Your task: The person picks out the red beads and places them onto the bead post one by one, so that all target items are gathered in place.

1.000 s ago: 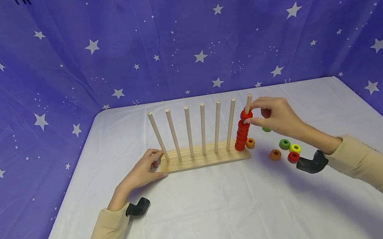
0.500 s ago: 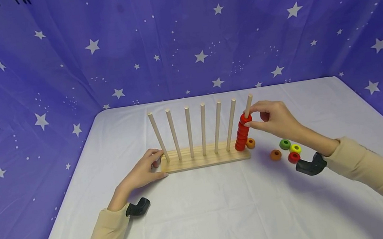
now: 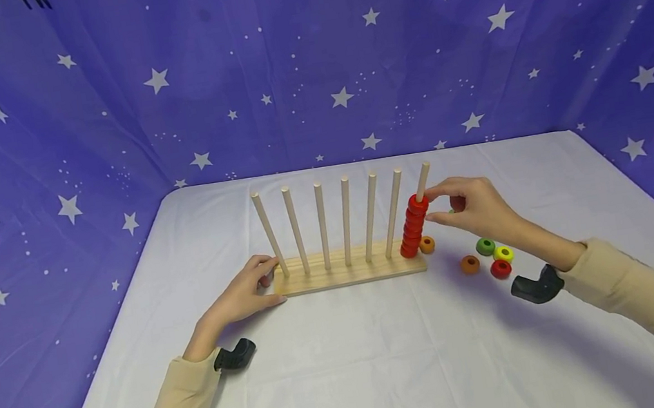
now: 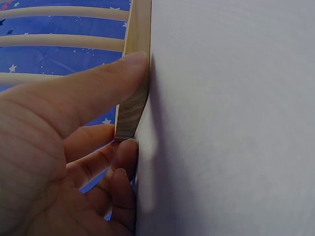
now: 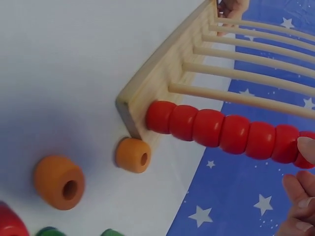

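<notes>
A wooden peg stand [image 3: 349, 272] with several upright rods stands on the white table. On its rightmost rod, red beads [image 3: 413, 227] are stacked from the base up, and the rod's bare tip shows above them. My left hand [image 3: 243, 291] grips the stand's left end, thumb at the front edge and fingers at the far edge; the left wrist view shows this thumb [image 4: 133, 64] on the wood. My right hand [image 3: 475, 207] is beside the top red bead, with thumb and index finger spread apart. In the right wrist view a fingertip overlaps the top bead; whether it touches is unclear.
An orange bead [image 3: 427, 244] lies against the stand's right end. Further right are another orange bead [image 3: 470, 265], a green bead [image 3: 486, 246], a yellow bead [image 3: 503, 254] and a loose red bead [image 3: 501, 269]. Behind the table hangs a purple star-patterned cloth [image 3: 307, 60].
The top red bead has slid down the rightmost rod onto the stack. My right hand came down with it, and its fingers have drawn slightly off to the right. My left hand has stayed put.
</notes>
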